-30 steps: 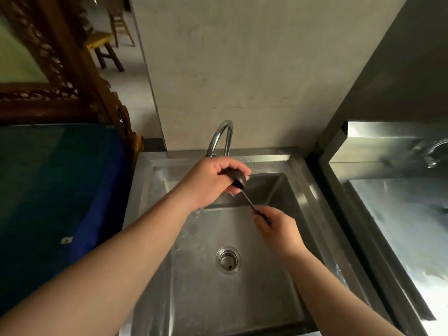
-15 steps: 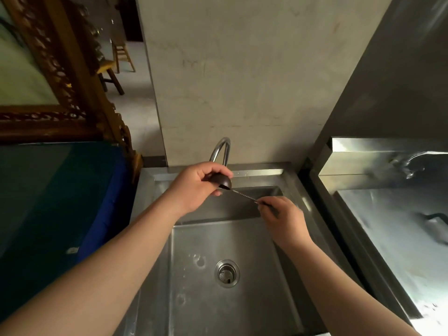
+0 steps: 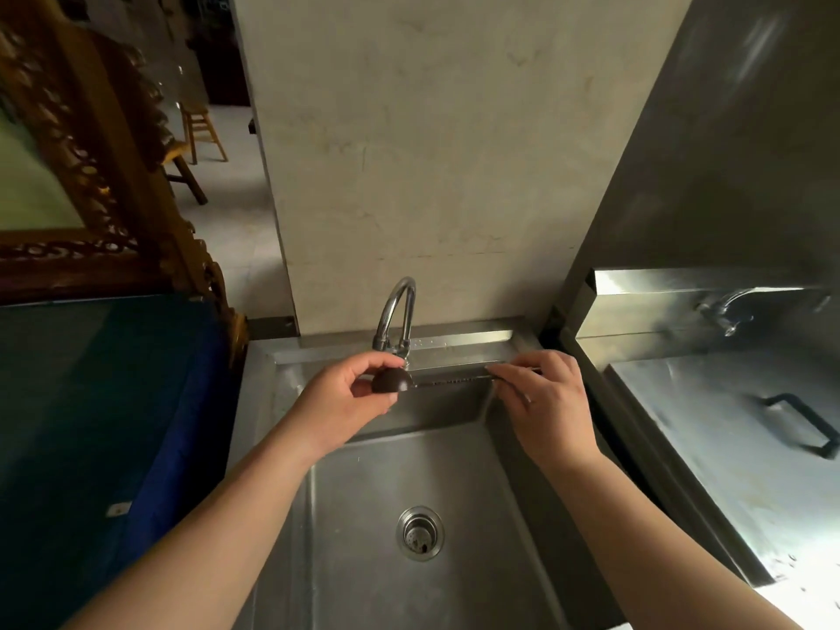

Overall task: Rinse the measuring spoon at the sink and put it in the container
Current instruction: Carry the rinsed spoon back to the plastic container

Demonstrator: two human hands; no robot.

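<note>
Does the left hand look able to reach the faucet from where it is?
Probably yes: the left hand sits just below the faucet spout with nothing between, though its fingers hold the measuring spoon bowl.

My right hand now sits farther right of the curved chrome faucet, so the dark round-bowled measuring spoon lies level instead of slanting; my left hand has lifted its bowl just below the spout.

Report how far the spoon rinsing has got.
Done: unclear; no water stream shows at the faucet.
In hand: the measuring spoon is held level over the sink, left hand on its dark bowl, right hand on the thin handle.
Left: placing it in the container, which is not in view.
</note>
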